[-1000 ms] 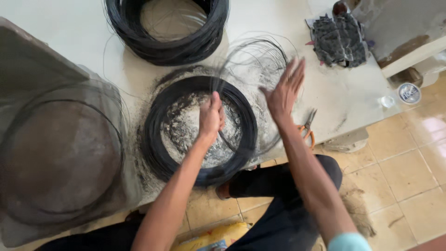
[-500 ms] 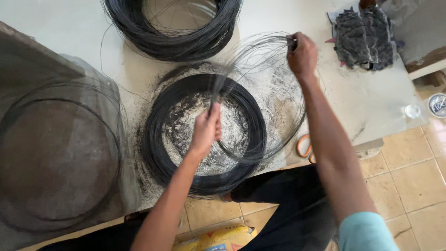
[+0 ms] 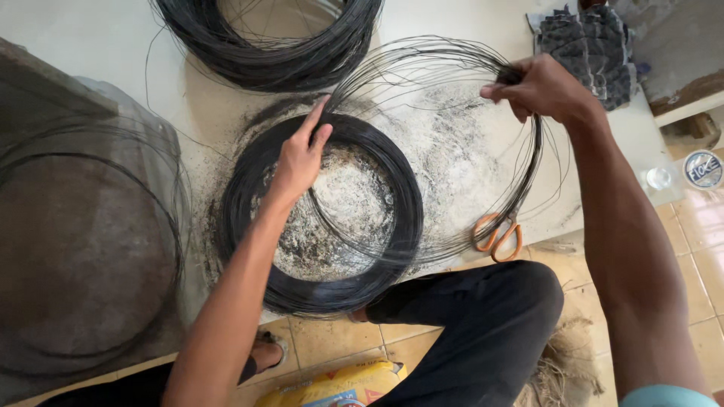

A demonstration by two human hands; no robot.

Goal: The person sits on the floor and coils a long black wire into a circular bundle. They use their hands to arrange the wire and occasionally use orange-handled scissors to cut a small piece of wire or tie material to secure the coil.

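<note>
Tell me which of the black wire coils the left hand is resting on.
The left hand rests on the thick coil nearest the person's knees, ringed around pale dust. The other thick coil lies untouched at the far edge.

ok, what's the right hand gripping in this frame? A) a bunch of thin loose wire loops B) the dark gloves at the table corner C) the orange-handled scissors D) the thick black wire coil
A: the right hand is closed around a bunch of thin wire loops pulled up off the table, while the orange-handled scissors lie untouched at the table edge and the left hand rests on the thick black wire coil.
</note>
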